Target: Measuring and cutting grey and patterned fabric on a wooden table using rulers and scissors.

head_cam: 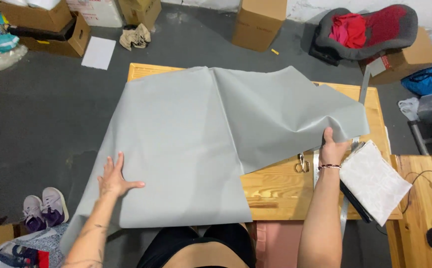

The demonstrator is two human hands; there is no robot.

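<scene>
Left hand (pixel 112 179) lies flat, fingers spread, on the grey cloth (pixel 201 139) where it overhangs the table's (pixel 275 191) left edge; that unsupported part could slide floorward; right hand (pixel 331 146) pinches the cloth's right edge, so a tug may wrinkle it; scissors (pixel 302 164) just beside could snag.

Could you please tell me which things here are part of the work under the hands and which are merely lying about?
In use:
- grey fabric sheet
- left hand, flat on the sheet
- right hand, gripping the sheet's edge
- wooden table under it

Lying about:
- scissors
- white folded cloth
- cardboard boxes
- purple shoes
</scene>
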